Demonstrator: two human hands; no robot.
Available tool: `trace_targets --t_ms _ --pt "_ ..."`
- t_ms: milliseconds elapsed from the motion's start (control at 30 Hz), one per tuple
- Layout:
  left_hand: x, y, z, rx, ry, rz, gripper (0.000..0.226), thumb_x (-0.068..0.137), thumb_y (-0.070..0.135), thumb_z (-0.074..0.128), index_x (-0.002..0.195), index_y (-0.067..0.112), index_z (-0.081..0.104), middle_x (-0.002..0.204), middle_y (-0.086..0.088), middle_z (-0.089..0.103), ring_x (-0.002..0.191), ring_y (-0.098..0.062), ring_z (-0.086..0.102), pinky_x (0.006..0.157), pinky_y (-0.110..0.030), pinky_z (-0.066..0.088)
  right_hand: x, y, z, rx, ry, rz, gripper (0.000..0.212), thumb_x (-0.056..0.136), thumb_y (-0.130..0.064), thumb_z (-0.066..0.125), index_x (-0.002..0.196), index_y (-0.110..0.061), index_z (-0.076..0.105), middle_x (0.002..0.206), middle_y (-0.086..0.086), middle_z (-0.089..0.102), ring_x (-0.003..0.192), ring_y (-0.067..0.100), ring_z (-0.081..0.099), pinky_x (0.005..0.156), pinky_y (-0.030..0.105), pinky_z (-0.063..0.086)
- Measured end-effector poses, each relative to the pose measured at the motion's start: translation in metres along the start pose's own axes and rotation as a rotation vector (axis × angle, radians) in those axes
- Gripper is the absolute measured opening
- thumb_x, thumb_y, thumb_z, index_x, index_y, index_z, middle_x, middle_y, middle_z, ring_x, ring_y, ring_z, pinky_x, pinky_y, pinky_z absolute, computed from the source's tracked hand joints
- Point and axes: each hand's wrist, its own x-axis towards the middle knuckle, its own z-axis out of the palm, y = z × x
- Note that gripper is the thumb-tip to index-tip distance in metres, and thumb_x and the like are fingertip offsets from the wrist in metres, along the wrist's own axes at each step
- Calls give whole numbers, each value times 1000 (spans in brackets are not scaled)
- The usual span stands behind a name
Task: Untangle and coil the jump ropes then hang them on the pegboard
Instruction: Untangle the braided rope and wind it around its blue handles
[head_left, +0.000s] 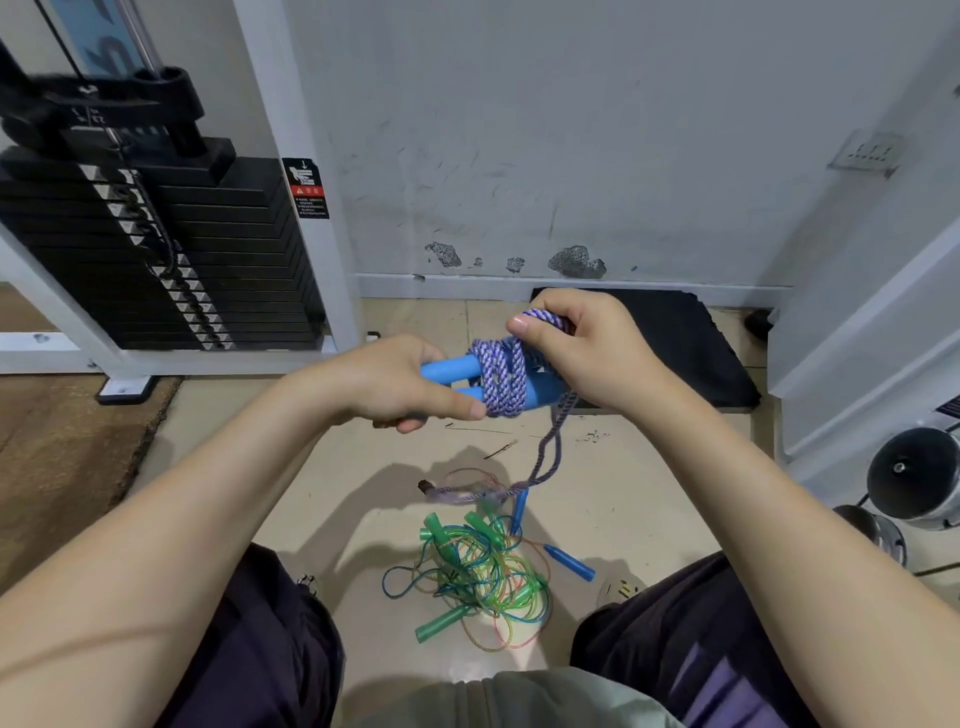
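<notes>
- Left hand (395, 382) clamped on two blue plastic jump-rope handles (449, 376), held side by side above the floor.
- Purple-and-white braided rope (503, 378) wound in several turns around both handles.
- Right hand (582, 348) pinching a loop of that braided rope between thumb and fingers, just beside the wrapped turns.
- Loose rope tail hanging from the bundle down to the beige floor (649, 493).
- Tangled pile of thin green, blue and orange plastic jump ropes (478, 571) on the floor between the knees, green handles among them.
- Loose blue handle (569, 561) at the pile's right edge.
- Black weight stack (156, 249) in a white frame, upper left.
- Black floor mat (691, 343) behind the right hand, against the scuffed grey wall.
- Metal dumbbell ends (914, 475) far right.
</notes>
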Motion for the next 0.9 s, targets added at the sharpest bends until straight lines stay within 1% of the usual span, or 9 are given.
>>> trace_targets --t_ms 100,200,333,467,600,700,767,833,900 --pt "-2 3 1 100 -42 19 43 70 50 82 63 22 51 41 -1 52 39 -16 38 39 -18 30 1 1 5 -40 3 -12 35 90 -26 70 69 -1 57 59 -1 42 56 9 34 53 24 27" --pt "-2 6 2 153 -37 43 45 68 51 84 65 21 51 40 1 51 41 -14 41 41 -18 31 2 3 12 -81 -3 -15 29 87 -27 72 74 -5 59 64 -1 47 59 9 39 56 26 30" --pt "-1 7 4 149 -27 78 45 66 50 85 65 20 52 41 1 52 42 -14 43 43 -20 32 1 5 11 47 -39 0 18 86 -23 74 94 -13 61 82 4 60 69 14 48 69 28 41" --pt "-2 6 4 105 -4 106 43 67 48 86 63 20 53 41 0 52 42 -14 43 44 -21 33 4 6 12 99 -45 -8 5 88 -18 72 88 -13 73 92 6 68 86 20 61 81 35 48" --pt "-4 5 3 -22 -11 128 43 56 56 85 58 26 54 43 -3 50 43 -18 39 46 -24 29 3 8 10 371 -113 126 14 89 -29 71 91 -18 79 92 -4 76 85 5 67 80 22 52" --pt "-4 4 4 -137 -8 173 41 55 51 85 56 26 53 44 -4 47 41 -18 37 43 -21 28 4 10 7 482 -158 201 23 80 -39 76 94 -21 79 101 3 76 93 14 69 89 33 55" --pt "-3 3 4 -221 0 200 36 62 40 86 56 26 53 43 -2 45 39 -16 36 41 -20 27 5 11 4 607 -158 236 30 79 -38 75 99 -15 76 107 14 74 93 22 68 88 40 54" --pt "-3 4 2 -342 23 216 33 67 33 83 63 24 52 41 0 42 37 -14 34 40 -18 27 6 13 2 781 -202 252 31 85 -34 70 107 -13 71 106 15 72 90 23 67 81 38 56" --pt "-3 5 0 -464 64 228 38 65 37 82 72 18 50 43 1 38 37 -13 30 41 -18 25 4 14 2 849 -286 245 24 87 -31 67 105 -15 71 94 9 72 78 22 66 76 35 55"
